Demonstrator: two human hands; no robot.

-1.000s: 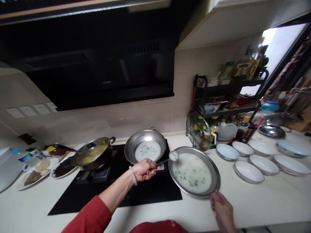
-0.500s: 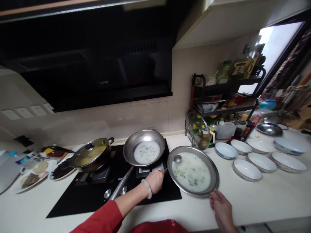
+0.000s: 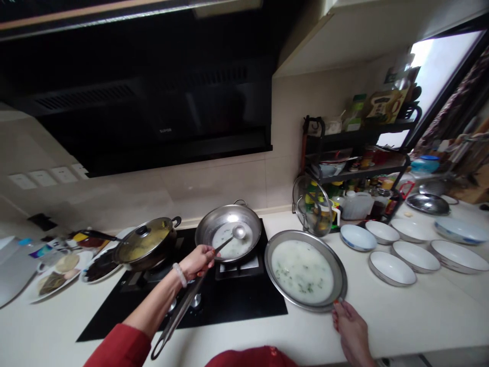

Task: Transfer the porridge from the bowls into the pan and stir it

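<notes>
My left hand [image 3: 195, 264], with a bracelet at the wrist, is closed around the handle of a ladle [image 3: 239, 232]. The ladle's bowl is over the steel wok [image 3: 208, 228], which holds some white soup [image 3: 225, 250] with green bits. Below my left hand the wok's long handle slants toward me. My right hand [image 3: 350, 326] pinches the near right rim of a wide metal basin [image 3: 341, 270]. More of the white soup with green flecks fills the basin, which sits on the counter beside the stove.
A lidded pan [image 3: 147, 242] is on the left burner of the black stove [image 3: 244, 300]. Plates of food [image 3: 57, 285] lie farther left. Several bowls [image 3: 392, 267] stand on the right, near a glass lid [image 3: 313, 206] and a spice rack [image 3: 359, 173]. A range hood [image 3: 160, 102] hangs above.
My left hand has moved left with the ladle, whose bowl went from the basin to over the wok. My right hand stays on the basin's rim.
</notes>
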